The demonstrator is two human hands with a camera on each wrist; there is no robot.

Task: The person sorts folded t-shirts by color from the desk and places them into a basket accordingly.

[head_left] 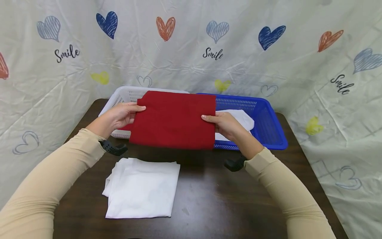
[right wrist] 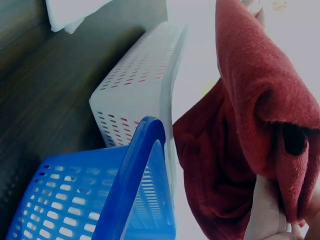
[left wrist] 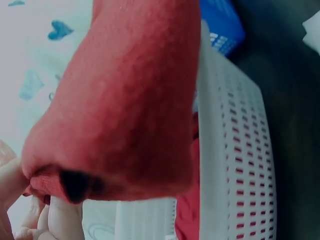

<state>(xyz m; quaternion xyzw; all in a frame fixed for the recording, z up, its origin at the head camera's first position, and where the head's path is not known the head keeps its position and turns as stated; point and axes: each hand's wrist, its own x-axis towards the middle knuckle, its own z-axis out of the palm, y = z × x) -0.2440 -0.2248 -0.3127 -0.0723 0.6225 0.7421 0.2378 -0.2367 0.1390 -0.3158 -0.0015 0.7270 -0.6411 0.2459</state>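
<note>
Left hand (head_left: 123, 114) and right hand (head_left: 227, 125) are both gripping; beneath spreads the dark worktop (head_left: 221, 199), with a blue basket (head_left: 267, 122) beside a white basket (head_left: 125, 94); red cloth (head_left: 176, 121), pinched at opposite sides, hangs between the hands; folded white cloth (head_left: 143, 191) lies nearer the person.

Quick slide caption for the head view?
Left fingers and right fingers pinch a folded red cloth in front of a rectangular white plastic basket and a rectangular blue plastic basket.
</note>
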